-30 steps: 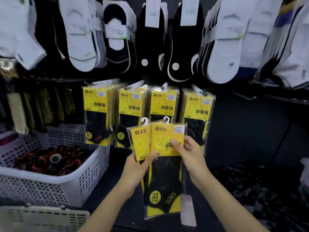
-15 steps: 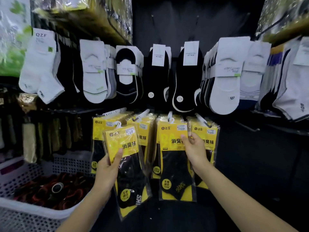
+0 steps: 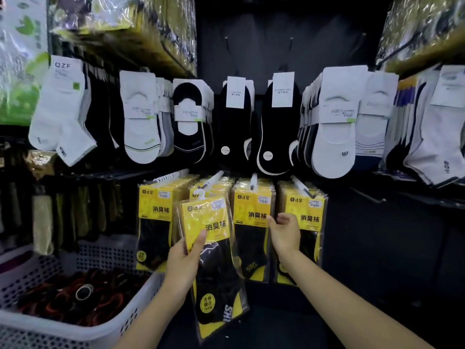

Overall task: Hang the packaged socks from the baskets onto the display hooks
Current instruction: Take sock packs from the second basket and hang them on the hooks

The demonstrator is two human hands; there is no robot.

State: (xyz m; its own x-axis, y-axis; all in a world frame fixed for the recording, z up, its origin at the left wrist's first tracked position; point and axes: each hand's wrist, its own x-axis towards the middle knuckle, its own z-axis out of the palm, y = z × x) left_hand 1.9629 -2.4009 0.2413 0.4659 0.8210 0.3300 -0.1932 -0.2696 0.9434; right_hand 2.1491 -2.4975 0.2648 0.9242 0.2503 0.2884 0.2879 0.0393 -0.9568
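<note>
**Left hand** point(image 3: 183, 260): grips one pack point(image 3: 214, 250) of black socks on a yellow card. The thumb presses on the front near the pack's left edge and the fingers are hidden behind it. The pack is held upright with its top tilted slightly left.

**Pack position:** in front of the display's lower row, covering most of the second stack point(image 3: 216, 187). The pack's white hanger point(image 3: 200, 195) sits just below the tip of the second hook point(image 3: 214, 178). Whether it touches the hook cannot be told.

**Right hand** point(image 3: 284, 233): fingers loosely curled, holding nothing. The fingertips lie at the right edge of the third stack point(image 3: 253, 210). The hand overlaps the left edge of the fourth stack point(image 3: 305, 215).

**Lower row:** four hooks, each carrying a stack of identical yellow packs. The first stack point(image 3: 154, 217) hangs at the left end of the row, and the fourth at the right end.

**Basket** point(image 3: 75, 331): white and perforated, standing below the left end of the lower row. It holds dark red-and-black bundles point(image 3: 75, 295), whose wrapping cannot be made out.

**Upper row:** white low-cut socks point(image 3: 141, 127) and black ones point(image 3: 276, 137) with paper bands hang across the display, above the yellow stacks.
</note>
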